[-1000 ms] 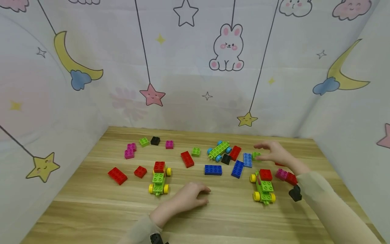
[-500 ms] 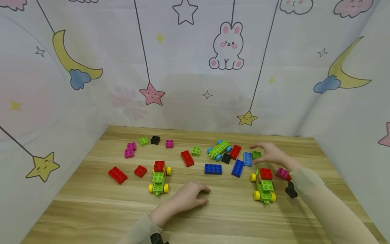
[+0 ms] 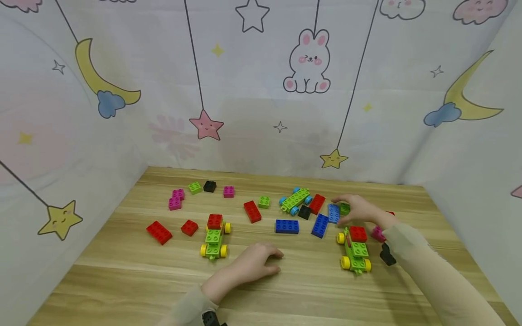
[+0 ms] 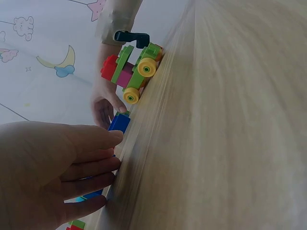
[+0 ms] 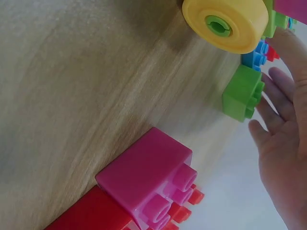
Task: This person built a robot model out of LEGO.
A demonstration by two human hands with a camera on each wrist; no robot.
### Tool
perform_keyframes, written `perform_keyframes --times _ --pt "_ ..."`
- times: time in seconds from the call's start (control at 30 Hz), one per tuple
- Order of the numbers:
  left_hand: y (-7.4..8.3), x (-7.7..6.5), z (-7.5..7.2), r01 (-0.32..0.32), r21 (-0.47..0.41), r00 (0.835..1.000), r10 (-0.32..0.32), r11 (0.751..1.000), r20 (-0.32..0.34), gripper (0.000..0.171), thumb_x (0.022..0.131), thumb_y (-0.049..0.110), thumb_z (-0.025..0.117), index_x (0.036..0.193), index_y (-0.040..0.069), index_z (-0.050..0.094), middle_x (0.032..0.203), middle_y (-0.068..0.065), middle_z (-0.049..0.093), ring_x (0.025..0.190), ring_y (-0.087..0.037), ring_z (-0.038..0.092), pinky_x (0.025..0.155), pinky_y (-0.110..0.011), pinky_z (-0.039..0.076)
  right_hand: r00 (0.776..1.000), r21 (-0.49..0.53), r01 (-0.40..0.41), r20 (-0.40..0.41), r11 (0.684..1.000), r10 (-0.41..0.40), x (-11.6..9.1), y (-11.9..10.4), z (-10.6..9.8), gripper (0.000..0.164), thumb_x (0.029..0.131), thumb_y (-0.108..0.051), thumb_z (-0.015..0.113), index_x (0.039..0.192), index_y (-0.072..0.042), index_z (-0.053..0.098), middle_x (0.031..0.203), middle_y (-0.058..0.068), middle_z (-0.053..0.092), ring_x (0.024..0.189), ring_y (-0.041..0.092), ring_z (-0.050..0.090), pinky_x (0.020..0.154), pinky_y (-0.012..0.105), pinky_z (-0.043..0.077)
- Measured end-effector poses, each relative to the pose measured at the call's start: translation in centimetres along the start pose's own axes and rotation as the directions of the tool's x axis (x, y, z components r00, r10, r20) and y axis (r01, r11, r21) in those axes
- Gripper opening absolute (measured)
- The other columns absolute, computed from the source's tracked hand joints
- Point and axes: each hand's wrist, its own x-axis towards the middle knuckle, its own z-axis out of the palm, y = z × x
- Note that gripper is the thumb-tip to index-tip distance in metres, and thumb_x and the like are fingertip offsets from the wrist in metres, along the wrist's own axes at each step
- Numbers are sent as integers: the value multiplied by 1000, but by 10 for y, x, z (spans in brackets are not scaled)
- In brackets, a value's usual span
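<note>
My right hand (image 3: 363, 210) hovers low over the far right of the table, thumb and fingers apart. Between them lie a light blue brick (image 3: 333, 213) and a small green brick (image 3: 344, 209). In the right wrist view the fingers pass behind the green brick (image 5: 241, 93), and no grip on it shows. Just in front of that hand stands a toy car (image 3: 355, 251) with yellow wheels, green and red bricks on top. My left hand (image 3: 256, 262) rests on the table near the middle, fingers relaxed, holding nothing.
Another yellow-wheeled car (image 3: 214, 237) stands left of the left hand. A green base with blue wheels (image 3: 295, 200) lies farther back, beside a black brick (image 3: 304, 212). Dark blue bricks (image 3: 287, 226) lie ahead. A pink brick (image 5: 148, 172) sits below the right wrist. A cloth wall bounds the back.
My right hand has moved a little left and nearer, from beyond the small green brick to over it and the light blue brick. My left hand stays put. The head view shifts slightly.
</note>
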Motion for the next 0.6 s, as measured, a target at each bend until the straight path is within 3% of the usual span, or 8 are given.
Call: perform_keyframes --times 0.6 --pt "-2 1 0 11 9 1000 -12 1000 14 32 89 23 72 119 11 70 117 1 70 113 -16 62 99 -32 50 1000 -42 -10 4 999 10 3 3 5 68 76 -23 83 133 1 55 134 24 56 124 45 50 104 62 39"
